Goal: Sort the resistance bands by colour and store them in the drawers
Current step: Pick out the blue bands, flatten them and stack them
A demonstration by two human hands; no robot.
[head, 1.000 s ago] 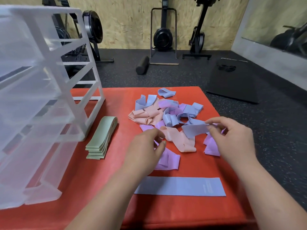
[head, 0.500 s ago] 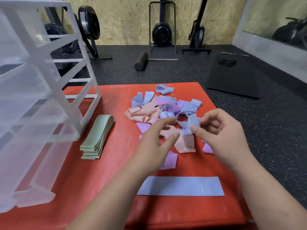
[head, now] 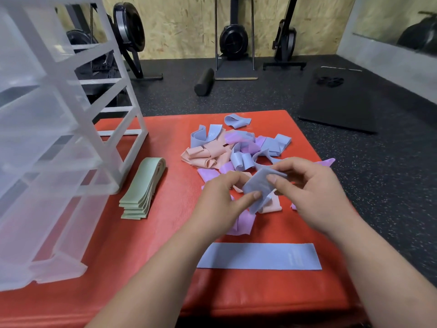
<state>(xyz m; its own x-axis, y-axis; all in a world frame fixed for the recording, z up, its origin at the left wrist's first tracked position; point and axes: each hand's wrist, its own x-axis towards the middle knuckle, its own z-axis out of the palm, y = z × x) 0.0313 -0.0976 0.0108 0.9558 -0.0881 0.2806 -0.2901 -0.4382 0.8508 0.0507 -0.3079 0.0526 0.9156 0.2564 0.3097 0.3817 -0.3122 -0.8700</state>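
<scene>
Both hands hold one crumpled blue band (head: 259, 188) above the near side of the mixed pile (head: 234, 152) of blue, pink and purple bands. My left hand (head: 220, 204) pinches its lower edge; my right hand (head: 314, 192) grips its upper right part. A flattened blue band (head: 259, 256) lies alone in front of me. Folded green bands (head: 142, 189) are stacked beside the translucent drawer unit (head: 54, 143) at the left. Purple and pink bands are partly hidden under my hands.
Everything sits on a red mat (head: 132, 268) raised off a dark speckled floor. A black floor mat (head: 340, 105) lies at the back right, a black foam roller (head: 203, 82) and exercise machines (head: 233, 39) stand along the wooden wall.
My right hand lifted the blue band off the pile and drew it nearer. My left hand came up and took hold of its lower edge. The view shifted slightly.
</scene>
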